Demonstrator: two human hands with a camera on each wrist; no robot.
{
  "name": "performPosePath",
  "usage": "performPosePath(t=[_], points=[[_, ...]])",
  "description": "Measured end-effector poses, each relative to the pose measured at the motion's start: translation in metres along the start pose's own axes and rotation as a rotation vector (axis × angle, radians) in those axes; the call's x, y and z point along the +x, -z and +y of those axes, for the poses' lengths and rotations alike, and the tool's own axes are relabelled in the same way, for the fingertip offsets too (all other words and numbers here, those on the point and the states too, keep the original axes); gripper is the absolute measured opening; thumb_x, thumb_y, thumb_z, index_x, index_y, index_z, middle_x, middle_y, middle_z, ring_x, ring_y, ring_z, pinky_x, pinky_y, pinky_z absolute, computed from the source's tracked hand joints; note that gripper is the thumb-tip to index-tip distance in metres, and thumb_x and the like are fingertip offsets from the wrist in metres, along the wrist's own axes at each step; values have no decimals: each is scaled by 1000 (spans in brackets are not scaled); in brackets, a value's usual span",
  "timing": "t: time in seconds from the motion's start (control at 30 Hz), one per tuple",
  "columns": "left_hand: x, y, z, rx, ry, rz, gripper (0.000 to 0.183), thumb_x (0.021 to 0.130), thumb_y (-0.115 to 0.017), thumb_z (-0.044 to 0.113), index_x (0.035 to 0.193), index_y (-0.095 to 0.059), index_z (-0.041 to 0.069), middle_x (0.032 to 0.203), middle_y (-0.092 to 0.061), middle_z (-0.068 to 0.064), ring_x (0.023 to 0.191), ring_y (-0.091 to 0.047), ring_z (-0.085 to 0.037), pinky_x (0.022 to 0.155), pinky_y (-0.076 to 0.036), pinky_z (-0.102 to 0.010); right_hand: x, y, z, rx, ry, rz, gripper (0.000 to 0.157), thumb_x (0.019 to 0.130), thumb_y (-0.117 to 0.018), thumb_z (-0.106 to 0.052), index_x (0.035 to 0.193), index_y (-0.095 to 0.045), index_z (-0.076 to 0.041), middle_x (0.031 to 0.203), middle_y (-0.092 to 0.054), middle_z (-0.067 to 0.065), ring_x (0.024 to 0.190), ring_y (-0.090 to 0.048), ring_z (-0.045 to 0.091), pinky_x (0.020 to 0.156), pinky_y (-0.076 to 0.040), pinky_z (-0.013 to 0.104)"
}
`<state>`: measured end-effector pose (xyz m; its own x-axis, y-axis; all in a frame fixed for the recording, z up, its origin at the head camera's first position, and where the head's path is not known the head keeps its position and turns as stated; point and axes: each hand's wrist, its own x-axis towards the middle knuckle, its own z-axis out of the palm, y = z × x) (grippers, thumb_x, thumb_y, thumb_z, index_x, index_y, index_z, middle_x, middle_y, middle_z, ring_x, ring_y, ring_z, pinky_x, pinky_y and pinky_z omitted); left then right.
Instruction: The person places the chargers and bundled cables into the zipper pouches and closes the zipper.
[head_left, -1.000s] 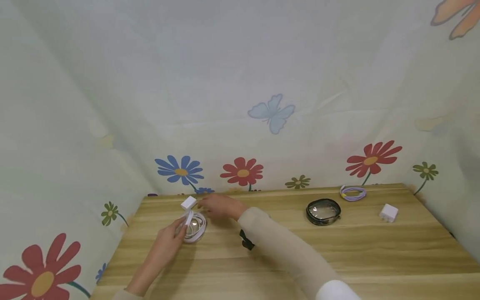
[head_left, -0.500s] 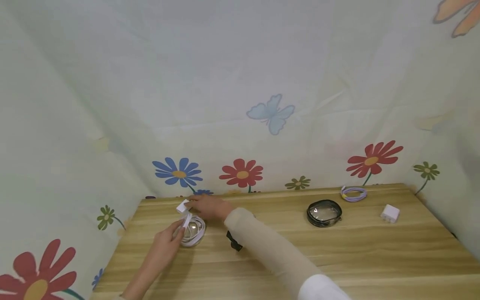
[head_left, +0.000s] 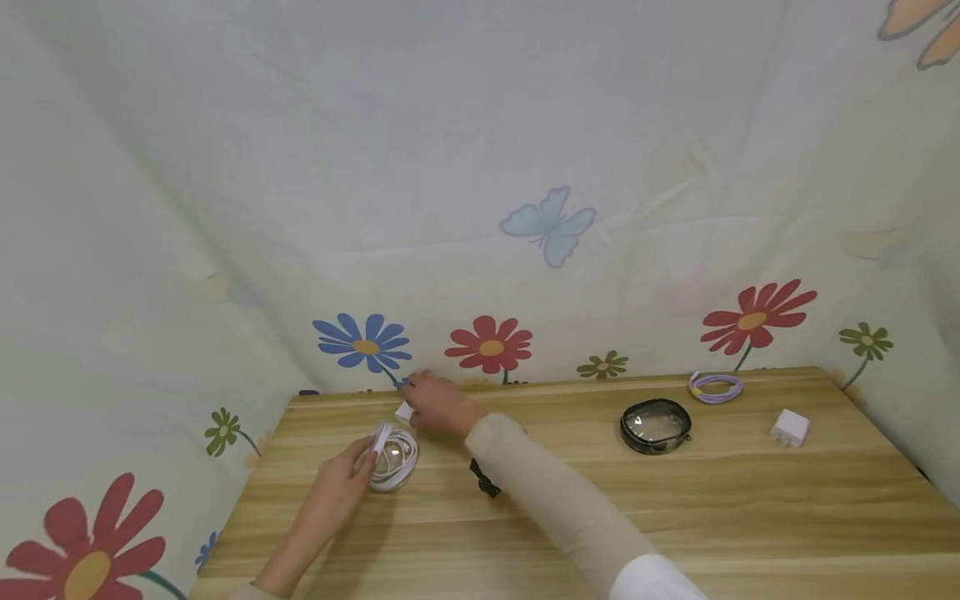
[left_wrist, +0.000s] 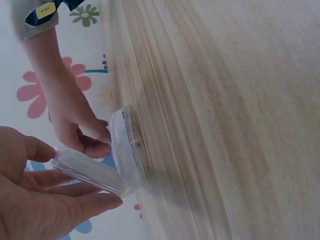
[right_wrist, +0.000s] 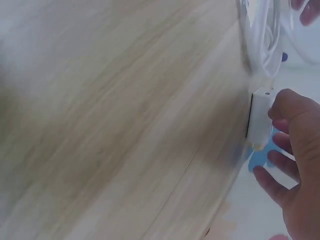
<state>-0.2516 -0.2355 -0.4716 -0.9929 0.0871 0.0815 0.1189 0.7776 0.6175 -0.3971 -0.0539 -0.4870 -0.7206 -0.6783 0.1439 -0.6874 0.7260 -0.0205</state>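
In the head view my left hand (head_left: 341, 487) holds up the lid (left_wrist: 90, 172) of a small clear case (left_wrist: 127, 145), thumb on one side and fingers on the other. A coiled white cable (head_left: 405, 454) lies in the case. My right hand (head_left: 442, 406) is just behind it, near the table's back edge. The right wrist view shows its thumb tip at a white charger block (right_wrist: 260, 117) on the table, with the other fingers spread apart behind the block. The hand covers part of the charger in the head view.
On the right of the wooden table (head_left: 570, 517) are a clear, black-rimmed case (head_left: 655, 427), a coiled purple cable (head_left: 716, 388) and another white charger (head_left: 791, 427). A flower-printed curtain (head_left: 420, 275) hangs along the back edge.
The charger beside my right hand has shifted to the right along the back of the table, and that hand with it. My left hand keeps hold of the lid at the same spot.
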Motion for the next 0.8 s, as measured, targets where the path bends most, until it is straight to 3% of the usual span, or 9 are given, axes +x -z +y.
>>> performPosePath(t=[0.2, 0.33, 0.43, 0.6, 0.8], points=[[1, 2, 3, 7, -5, 7, 45, 108, -49, 25, 144, -53, -2, 136, -59, -28, 120, -61, -40, 103, -47, -58, -9, 3, 8, 172, 53, -5, 38, 96, -72, -19, 132, -63, -16, 136, -60, 1, 126, -53, 19, 106, -46, 29], [0, 1, 3, 6, -13, 12, 45, 107, -50, 23, 143, -54, -3, 133, -62, -28, 108, -63, -33, 97, -50, -56, -12, 0, 9, 184, 65, -63, 45, 98, -68, -16, 142, -59, -21, 147, -56, 0, 136, -50, 19, 113, -42, 32], [-1, 0, 2, 9, -10, 18, 45, 107, -50, 25, 143, -54, -2, 134, -61, -28, 119, -62, -38, 102, -48, -58, -12, -5, 10, 169, 42, -71, 42, 98, -68, -17, 139, -62, -24, 146, -56, 1, 132, -53, 20, 110, -45, 32], [1, 0, 5, 9, -12, 29, 46, 107, -50, 27, 144, -55, 0, 134, -61, -28, 125, -59, -42, 104, -46, -60, -19, -1, 16, 266, -3, -59, 37, 95, -73, -19, 131, -67, -20, 134, -62, 3, 118, -58, 17, 102, -49, 28], [0, 0, 6, 22, -3, 24, 46, 107, -51, 27, 143, -55, 0, 129, -65, -26, 101, -64, -30, 91, -52, -53, -40, 5, 19, 346, -26, -58, 34, 91, -78, -17, 124, -70, -17, 120, -65, 1, 101, -58, 13, 91, -51, 24]])
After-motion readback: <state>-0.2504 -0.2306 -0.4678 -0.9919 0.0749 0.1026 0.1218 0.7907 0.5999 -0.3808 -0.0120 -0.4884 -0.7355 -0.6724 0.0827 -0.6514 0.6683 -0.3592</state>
